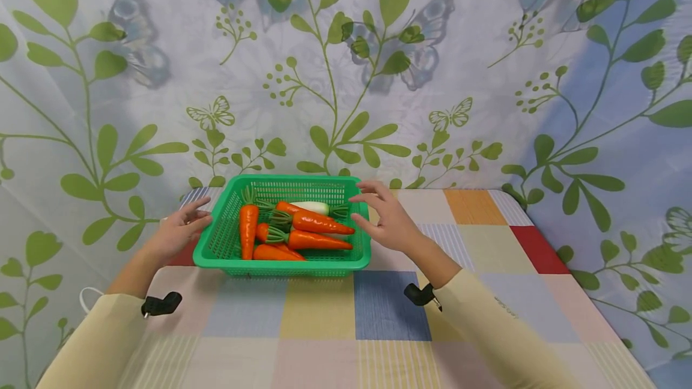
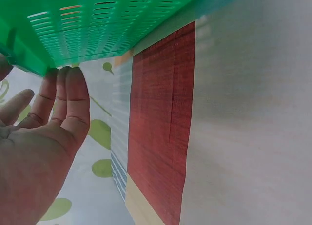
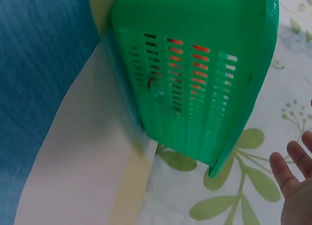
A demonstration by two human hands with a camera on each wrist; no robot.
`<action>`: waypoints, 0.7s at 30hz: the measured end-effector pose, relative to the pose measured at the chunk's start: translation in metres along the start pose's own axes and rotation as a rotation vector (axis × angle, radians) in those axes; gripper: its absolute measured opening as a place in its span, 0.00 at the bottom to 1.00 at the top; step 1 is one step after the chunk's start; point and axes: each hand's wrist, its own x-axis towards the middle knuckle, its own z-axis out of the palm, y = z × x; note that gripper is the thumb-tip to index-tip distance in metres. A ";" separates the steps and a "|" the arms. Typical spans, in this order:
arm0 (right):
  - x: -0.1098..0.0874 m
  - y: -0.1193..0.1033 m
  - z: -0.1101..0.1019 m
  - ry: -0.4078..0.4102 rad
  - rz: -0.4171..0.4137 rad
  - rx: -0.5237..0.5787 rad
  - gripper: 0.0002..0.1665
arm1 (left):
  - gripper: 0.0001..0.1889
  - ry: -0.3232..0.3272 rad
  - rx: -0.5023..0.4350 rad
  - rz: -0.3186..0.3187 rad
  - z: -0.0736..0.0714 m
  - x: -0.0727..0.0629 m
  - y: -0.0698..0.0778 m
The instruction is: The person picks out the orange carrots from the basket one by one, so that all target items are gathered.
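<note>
A green plastic basket [image 1: 281,264] sits on the patchwork cloth, holding several orange carrots [image 1: 319,240] with green tops and a white vegetable [image 1: 312,207] at the back. My left hand [image 1: 178,230] is at the basket's left side. In the left wrist view, the fingers of that hand [image 2: 44,132] extend nearly straight, fingertips right at the rim's underside. Beyond the right rim, my right hand [image 1: 386,218] has its fingers spread and holds nothing. The right wrist view shows its fingertips [image 3: 282,166] apart from the basket wall [image 3: 190,74].
A patchwork tablecloth [image 1: 319,311] covers the table. Close behind the basket hangs a curtain [image 1: 346,77] printed with leaves and butterflies. Black wrist devices [image 1: 161,304] sit near both sleeve cuffs. A white cable [image 1: 86,296] loops beside the left sleeve.
</note>
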 end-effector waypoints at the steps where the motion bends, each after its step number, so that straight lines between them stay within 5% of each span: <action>1: 0.001 -0.001 0.002 0.001 -0.002 0.007 0.17 | 0.38 0.001 -0.009 0.006 0.000 0.000 -0.001; 13: 0.017 -0.018 0.022 0.001 -0.131 0.060 0.10 | 0.36 -0.069 -0.309 0.025 -0.006 0.004 -0.011; 21: 0.029 -0.028 0.029 -0.154 -0.039 0.078 0.11 | 0.35 -0.105 -0.465 -0.024 -0.006 0.003 -0.021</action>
